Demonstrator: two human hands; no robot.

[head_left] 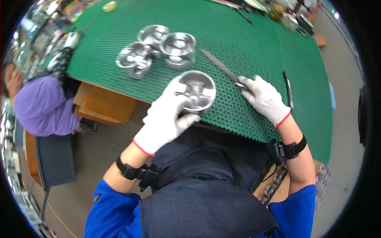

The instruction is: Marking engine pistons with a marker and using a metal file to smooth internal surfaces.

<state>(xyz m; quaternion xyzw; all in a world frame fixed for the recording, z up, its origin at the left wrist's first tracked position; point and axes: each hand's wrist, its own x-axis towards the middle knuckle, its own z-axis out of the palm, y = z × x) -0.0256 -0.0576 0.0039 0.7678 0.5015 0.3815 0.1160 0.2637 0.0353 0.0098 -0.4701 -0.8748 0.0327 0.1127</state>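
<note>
A round, shiny metal piston (196, 90) is tilted in my left hand (164, 113), its hollow side with inner bosses facing up. White-gloved fingers wrap its left and lower sides, at the near edge of the green mat. To the right, my right hand (262, 98), also gloved, is closed round the near end of a flat grey metal file (219, 64). The file's long blade points away and to the left, apart from the piston. Several similar pistons (177, 44) stand grouped on the mat beyond my left hand, hollow side up.
The green ribbed mat (246, 35) covers the table. A thin black tool (288, 90) lies right of my right hand. Jars (289, 22) and tools stand at the far right. A person in purple (45, 105) is at the left, near a wooden drawer box (104, 102) and a chair (55, 160).
</note>
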